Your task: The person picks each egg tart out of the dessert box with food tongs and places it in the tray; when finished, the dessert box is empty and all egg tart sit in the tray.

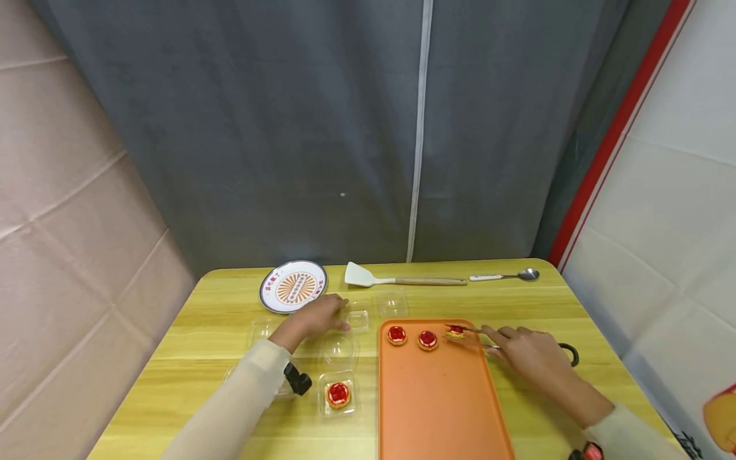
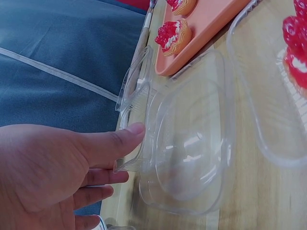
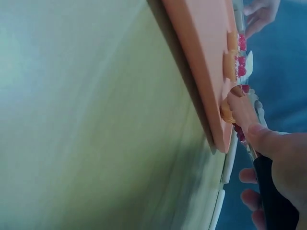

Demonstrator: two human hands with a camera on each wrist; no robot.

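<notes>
My left hand (image 1: 322, 314) is at the near side of a clear plastic box (image 1: 358, 319) and pinches its edge between thumb and fingers. In the left wrist view that box (image 2: 132, 127) stands beside another clear lidded container (image 2: 192, 148). My right hand (image 1: 526, 354) grips metal tongs (image 3: 244, 110) with a black handle. The tongs' tips straddle a red-topped tart (image 1: 456, 332) at the far right corner of the orange tray (image 1: 439, 402). Two similar tarts, a middle one (image 1: 427, 340) and a left one (image 1: 397, 335), sit on the tray.
Left of the tray, a red-topped tart (image 1: 338, 395) sits inside a clear box (image 1: 324, 410), with several clear containers around it. A printed plate (image 1: 270, 291), a white spatula (image 1: 359, 276) with a wooden handle and a spoon (image 1: 528, 275) lie along the table's far edge.
</notes>
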